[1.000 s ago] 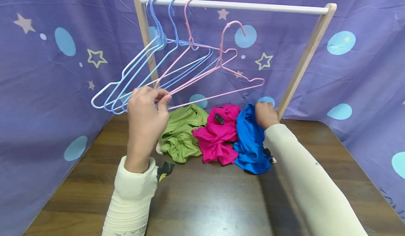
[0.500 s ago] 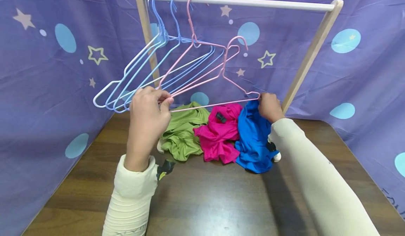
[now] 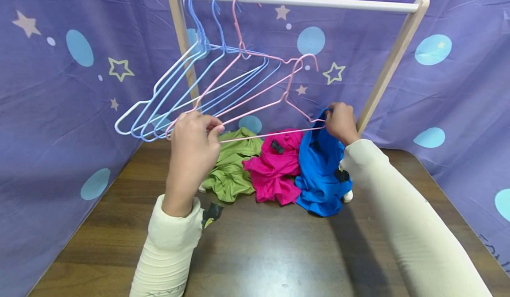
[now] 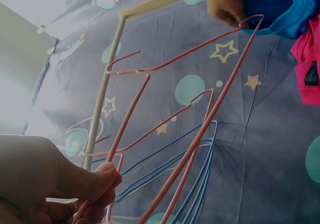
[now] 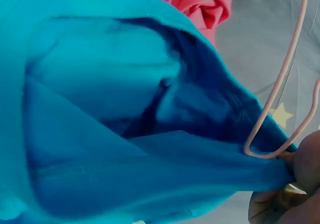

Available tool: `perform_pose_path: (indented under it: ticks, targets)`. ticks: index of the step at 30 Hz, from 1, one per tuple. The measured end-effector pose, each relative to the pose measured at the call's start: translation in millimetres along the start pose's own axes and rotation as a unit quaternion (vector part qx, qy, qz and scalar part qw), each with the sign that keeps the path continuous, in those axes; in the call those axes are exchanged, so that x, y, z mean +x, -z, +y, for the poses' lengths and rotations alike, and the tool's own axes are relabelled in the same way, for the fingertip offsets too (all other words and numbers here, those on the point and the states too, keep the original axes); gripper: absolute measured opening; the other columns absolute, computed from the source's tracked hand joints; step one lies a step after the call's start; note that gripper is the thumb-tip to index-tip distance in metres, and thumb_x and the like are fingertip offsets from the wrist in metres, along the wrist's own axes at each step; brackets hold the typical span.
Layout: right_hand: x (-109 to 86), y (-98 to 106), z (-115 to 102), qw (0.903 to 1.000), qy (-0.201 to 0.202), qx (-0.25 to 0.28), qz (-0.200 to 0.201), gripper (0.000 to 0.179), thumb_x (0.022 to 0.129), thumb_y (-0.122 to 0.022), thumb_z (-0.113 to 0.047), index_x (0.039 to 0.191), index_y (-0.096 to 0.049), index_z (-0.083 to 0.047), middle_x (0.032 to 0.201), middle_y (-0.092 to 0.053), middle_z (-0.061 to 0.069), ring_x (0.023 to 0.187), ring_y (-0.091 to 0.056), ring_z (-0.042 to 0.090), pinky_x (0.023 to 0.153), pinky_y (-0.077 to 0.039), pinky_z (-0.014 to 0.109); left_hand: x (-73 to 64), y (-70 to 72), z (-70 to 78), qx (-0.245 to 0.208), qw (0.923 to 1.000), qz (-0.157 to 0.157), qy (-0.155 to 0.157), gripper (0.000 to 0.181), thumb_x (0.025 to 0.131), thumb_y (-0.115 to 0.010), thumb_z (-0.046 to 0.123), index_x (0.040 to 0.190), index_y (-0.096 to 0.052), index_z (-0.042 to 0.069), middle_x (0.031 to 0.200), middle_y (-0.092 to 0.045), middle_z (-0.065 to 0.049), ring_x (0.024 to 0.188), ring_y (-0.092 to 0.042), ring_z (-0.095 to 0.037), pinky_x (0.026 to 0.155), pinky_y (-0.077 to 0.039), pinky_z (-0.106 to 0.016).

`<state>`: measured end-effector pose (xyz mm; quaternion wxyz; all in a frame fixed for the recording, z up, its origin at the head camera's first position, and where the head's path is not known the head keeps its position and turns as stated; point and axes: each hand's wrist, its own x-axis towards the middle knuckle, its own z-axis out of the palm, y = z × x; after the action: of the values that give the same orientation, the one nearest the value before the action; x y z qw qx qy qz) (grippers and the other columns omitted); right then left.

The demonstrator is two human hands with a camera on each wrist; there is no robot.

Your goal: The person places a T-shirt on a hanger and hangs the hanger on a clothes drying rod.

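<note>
My left hand (image 3: pixel 194 148) pinches one end of a pink wire hanger (image 3: pixel 253 111), which it holds off the rail with the hook upright. The hanger's other end reaches my right hand (image 3: pixel 341 122). That hand pinches the edge of a blue garment (image 3: pixel 320 177) and has lifted it partly off the table. In the right wrist view the blue cloth (image 5: pixel 100 59) gapes open, and the hanger's end (image 5: pixel 260 155) lies at the opening beside the fingertips. Behind my left hand, a second pink hanger (image 3: pixel 237 25) hangs on the rail.
A rack with a white rail (image 3: pixel 318 2) and wooden posts (image 3: pixel 392 67) stands on the wooden table (image 3: pixel 255 252). Blue hangers (image 3: pixel 218 27) and a white hanger (image 3: pixel 133 107) hang at its left. Crumpled green (image 3: pixel 231 173) and pink (image 3: pixel 275 173) garments lie beside the blue one.
My right hand has risen, pulling up the blue garment's edge. The held pink hanger has tilted and lowered at its hook, its far end now meeting the cloth.
</note>
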<state>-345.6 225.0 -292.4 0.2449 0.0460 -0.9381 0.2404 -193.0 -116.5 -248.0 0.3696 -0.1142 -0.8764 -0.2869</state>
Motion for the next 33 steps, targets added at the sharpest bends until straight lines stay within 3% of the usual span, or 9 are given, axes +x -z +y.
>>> perform_pose_path:
  ticks: [6,13,17,23,29,33]
  targets:
    - [2.9,4.2,-7.2,0.9997,-0.023,0.009,0.004,0.022,0.099,-0.058,-0.013,0.099,-0.074,0.001,0.104,-0.070,0.029,0.105,-0.063,0.051,0.089,-0.049,0.060,-3.2,-7.6,6.2,-0.006,0.9999,0.011,0.001,0.005,0.088,-0.076,0.004,0.086,-0.077,-0.001,0.086,-0.070,-0.017,0.082,-0.057,-0.040,0.079,-0.044,-0.050]
    - [1.4,8.8,-10.0,0.9973,-0.070,0.004,0.018,0.030,0.102,-0.055,-0.020,0.081,-0.066,-0.001,0.093,-0.068,0.028,0.095,-0.065,0.049,0.081,-0.050,0.058,-8.3,-15.4,15.4,-0.011,0.9994,0.031,0.000,0.004,0.087,-0.074,0.001,0.085,-0.076,-0.001,0.082,-0.068,-0.016,0.080,-0.054,-0.038,0.076,-0.044,-0.050]
    - [1.7,10.4,-10.7,0.9949,-0.094,0.004,0.036,0.035,0.101,-0.053,-0.023,0.075,-0.061,-0.003,0.092,-0.068,0.028,0.096,-0.065,0.051,0.085,-0.050,0.060,-10.7,-21.8,19.1,-0.011,0.9992,0.038,0.001,0.005,0.087,-0.074,0.001,0.083,-0.074,-0.002,0.081,-0.067,-0.016,0.080,-0.055,-0.039,0.077,-0.045,-0.050]
    - [2.2,12.2,-16.2,0.9899,-0.126,0.027,0.059,0.033,0.099,-0.050,-0.020,0.076,-0.064,0.000,0.103,-0.069,0.032,0.109,-0.061,0.053,0.092,-0.048,0.062,-14.1,-31.8,24.5,-0.012,0.9992,0.039,-0.002,0.006,0.088,-0.071,0.000,0.083,-0.071,-0.003,0.081,-0.065,-0.016,0.083,-0.055,-0.039,0.081,-0.045,-0.048]
    - [2.1,16.7,-24.5,0.9846,-0.143,0.083,0.057,0.028,0.094,-0.046,-0.012,0.086,-0.071,0.000,0.107,-0.070,0.028,0.114,-0.061,0.047,0.094,-0.049,0.054,-15.1,-39.6,26.2,-0.008,0.9993,0.035,-0.006,0.005,0.087,-0.071,-0.003,0.082,-0.068,-0.002,0.080,-0.064,-0.016,0.079,-0.053,-0.039,0.085,-0.042,-0.048]
    - [2.8,19.1,-28.5,0.9790,-0.157,0.116,0.057,0.031,0.095,-0.047,-0.013,0.097,-0.076,-0.003,0.089,-0.074,0.018,0.098,-0.070,0.036,0.085,-0.054,0.041,-14.9,-41.7,25.7,-0.005,0.9992,0.040,-0.007,0.005,0.087,-0.071,-0.002,0.082,-0.068,-0.002,0.080,-0.064,-0.016,0.079,-0.052,-0.039,0.085,-0.041,-0.049]
